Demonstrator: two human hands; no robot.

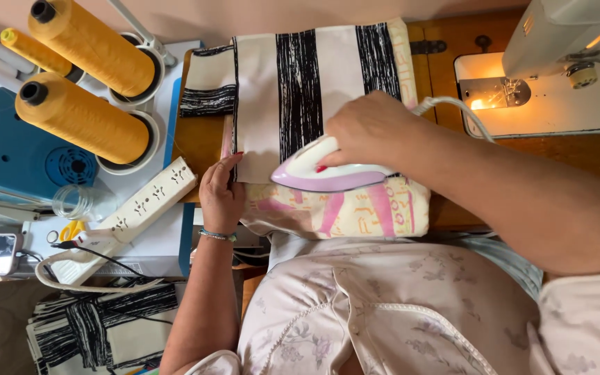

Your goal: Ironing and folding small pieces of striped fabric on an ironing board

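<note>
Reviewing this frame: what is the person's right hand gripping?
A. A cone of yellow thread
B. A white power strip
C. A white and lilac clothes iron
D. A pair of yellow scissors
C: the right hand closes around the handle of the white and lilac iron, which sits on the black-striped cloth, while the left hand presses the cloth's edge.

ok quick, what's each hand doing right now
Left hand: open, fingers flat on the edge of the black-and-white striped fabric.
Right hand: closed around the handle of the white and lilac iron.
</note>
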